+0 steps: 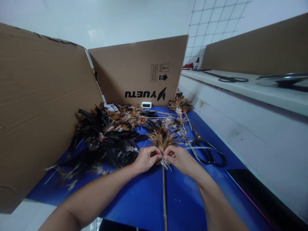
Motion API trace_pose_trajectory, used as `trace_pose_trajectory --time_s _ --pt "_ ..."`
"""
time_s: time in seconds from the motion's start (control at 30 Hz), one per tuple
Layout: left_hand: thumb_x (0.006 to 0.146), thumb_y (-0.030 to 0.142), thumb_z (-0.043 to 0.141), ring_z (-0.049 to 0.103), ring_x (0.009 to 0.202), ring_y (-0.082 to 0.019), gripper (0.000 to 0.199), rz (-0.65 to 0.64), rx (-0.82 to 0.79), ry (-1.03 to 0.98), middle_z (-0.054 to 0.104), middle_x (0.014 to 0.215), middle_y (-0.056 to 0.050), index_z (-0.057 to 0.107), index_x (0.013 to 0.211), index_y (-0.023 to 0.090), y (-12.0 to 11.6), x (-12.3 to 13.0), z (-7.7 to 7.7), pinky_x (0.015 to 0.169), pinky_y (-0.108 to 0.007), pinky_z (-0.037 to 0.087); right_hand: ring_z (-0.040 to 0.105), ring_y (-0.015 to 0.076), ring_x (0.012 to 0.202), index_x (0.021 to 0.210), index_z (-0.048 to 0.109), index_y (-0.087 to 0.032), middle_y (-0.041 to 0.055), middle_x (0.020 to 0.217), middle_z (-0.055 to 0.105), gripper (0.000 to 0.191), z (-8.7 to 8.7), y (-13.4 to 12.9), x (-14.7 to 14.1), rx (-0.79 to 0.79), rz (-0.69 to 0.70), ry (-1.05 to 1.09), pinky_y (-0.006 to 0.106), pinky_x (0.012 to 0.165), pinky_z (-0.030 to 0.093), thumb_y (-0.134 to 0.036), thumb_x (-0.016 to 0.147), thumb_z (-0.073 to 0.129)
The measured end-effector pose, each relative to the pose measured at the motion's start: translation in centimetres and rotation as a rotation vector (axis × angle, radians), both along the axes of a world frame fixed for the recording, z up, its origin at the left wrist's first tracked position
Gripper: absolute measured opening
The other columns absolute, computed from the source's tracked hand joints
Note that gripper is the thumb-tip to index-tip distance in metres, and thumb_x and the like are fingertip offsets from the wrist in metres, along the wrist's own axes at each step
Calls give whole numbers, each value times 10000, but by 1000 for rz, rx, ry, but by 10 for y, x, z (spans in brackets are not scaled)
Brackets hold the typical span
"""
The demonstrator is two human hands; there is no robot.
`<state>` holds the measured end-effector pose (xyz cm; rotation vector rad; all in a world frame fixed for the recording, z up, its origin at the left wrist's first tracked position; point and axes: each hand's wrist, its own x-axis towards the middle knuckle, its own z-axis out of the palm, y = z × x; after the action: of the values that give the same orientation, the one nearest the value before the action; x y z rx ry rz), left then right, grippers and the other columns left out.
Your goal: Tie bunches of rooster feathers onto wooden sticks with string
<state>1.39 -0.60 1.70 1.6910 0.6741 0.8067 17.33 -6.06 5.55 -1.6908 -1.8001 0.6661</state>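
A bunch of brown feathers [163,138] fans out around the far end of a thin bamboo stick [164,195], like a feather duster. My left hand [148,158] pinches at the base of the bunch with thumb and forefinger. Opposite it, my right hand [179,158] is closed in a similar pinch on the feather bases. Pale quill ends stick out below the fingertips. A clear plastic strip [199,148] stretches right from near my right hand, across black-handled scissors [209,152]; whether the fingers hold it is hidden.
Loose black feathers [115,146] and brown feathers [130,115] heap up on the blue table [134,199]. Another feather bunch [180,104] lies at the back right, near a small white digital display [146,105]. Cardboard panels [134,73] stand around; a black phone-like slab [255,189] lies right.
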Motion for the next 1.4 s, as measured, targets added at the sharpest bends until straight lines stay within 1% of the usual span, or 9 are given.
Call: trace_pose_trajectory --time_s 0.17,0.33,0.43,0.57,0.8,1.03,1.13,1.27,1.4 --pt "747 282 578 566 505 -108 137 -7 5 7 580 579 12 569 743 145 1 0 -3 512 -213 460 558 123 582 760 632 -200 -8 636 637 118 3 -2 0 3 -1 2 209 530 348 -206 716 523" --pt "764 294 561 574 512 -111 141 -21 14 34 587 573 14 552 753 154 -1 -1 0 525 -215 459 565 133 596 772 649 -205 3 663 655 153 5 -2 0 22 4 -5 224 556 362 -197 730 502" --pt "782 305 539 583 517 -117 145 -19 19 36 597 576 11 533 772 160 -1 -2 1 533 -221 465 580 150 653 782 656 -210 13 710 665 176 4 -1 1 49 26 -28 236 590 374 -192 737 487" --pt "789 307 531 595 527 -124 141 -13 21 35 605 582 7 504 772 169 0 -2 -2 538 -230 476 590 165 721 781 662 -211 28 764 670 201 2 0 1 75 28 -73 244 630 380 -188 748 465" --pt "779 282 543 601 538 -132 131 -4 24 48 601 583 -2 501 752 161 2 -2 -5 542 -242 485 563 143 617 738 620 -200 10 672 641 172 4 -1 -5 67 24 -71 230 567 361 -161 738 452" --pt "790 265 528 596 549 -128 114 -23 71 61 589 588 1 506 757 159 2 -3 -5 558 -237 475 550 121 598 782 579 -217 -17 664 625 156 0 0 -6 107 91 -6 212 575 369 -130 717 467" --pt "793 263 525 596 560 -124 108 -27 89 71 591 601 3 504 761 162 3 -3 -7 571 -231 469 552 129 631 743 606 -213 -4 690 630 149 1 1 -6 142 104 -52 219 592 362 -150 728 471" --pt "792 263 524 598 562 -125 107 -36 91 75 597 605 1 508 761 162 3 -3 -6 569 -230 466 564 151 695 700 611 -191 24 711 632 183 3 1 -8 147 75 -125 235 630 364 -153 741 437" --pt "773 266 540 605 557 -132 114 -28 30 60 607 597 -5 508 750 159 2 -2 -3 563 -240 473 560 152 700 715 585 -178 36 729 627 183 3 1 -8 129 56 -148 236 634 362 -135 744 409"
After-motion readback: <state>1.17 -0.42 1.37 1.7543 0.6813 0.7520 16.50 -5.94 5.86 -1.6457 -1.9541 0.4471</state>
